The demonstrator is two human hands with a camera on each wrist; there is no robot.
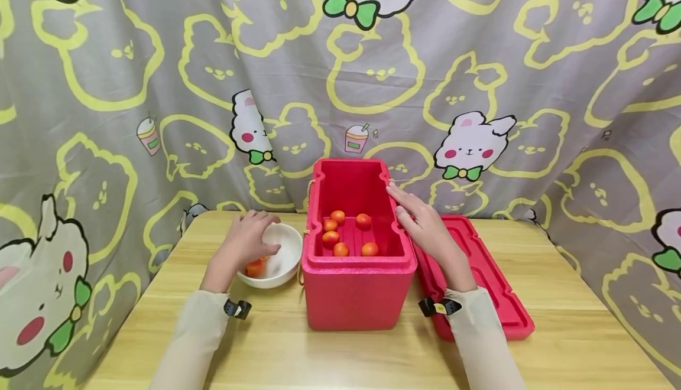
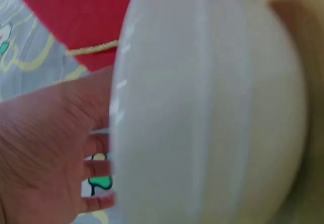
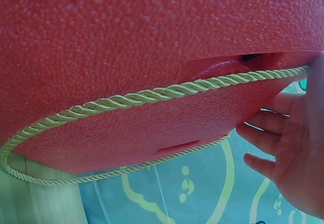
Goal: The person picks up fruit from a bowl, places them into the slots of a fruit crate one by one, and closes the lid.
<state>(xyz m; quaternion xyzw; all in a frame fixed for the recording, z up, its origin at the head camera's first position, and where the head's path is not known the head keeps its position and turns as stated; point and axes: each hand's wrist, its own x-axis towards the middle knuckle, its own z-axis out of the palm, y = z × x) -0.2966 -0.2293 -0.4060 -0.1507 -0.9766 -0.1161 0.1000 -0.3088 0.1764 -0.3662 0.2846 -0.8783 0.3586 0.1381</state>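
Observation:
My left hand [image 1: 245, 242] is over a white bowl [image 1: 289, 248], thumb and fingers apart, with nothing seen between them. Orange-red cherry tomatoes [image 1: 256, 269] lie at the bowl's near left side, partly covered by the hand. In the left wrist view the bowl's wall [image 2: 202, 102] hides the fingertips. Right of the bowl stands a red foam box [image 1: 359, 295] without its lid, several cherry tomatoes [image 1: 363, 221] on its floor. My right hand [image 1: 422, 221] rests on the box's right rim, fingers extended; the right wrist view shows its fingers beside the outer wall.
The red lid [image 1: 492, 283] lies on the wooden table [image 1: 266, 343] right of the box, under my right forearm. Twisted gold cord [image 3: 152, 95] hangs along the box's sides. A patterned curtain [image 1: 298, 83] hangs behind and beside the table.

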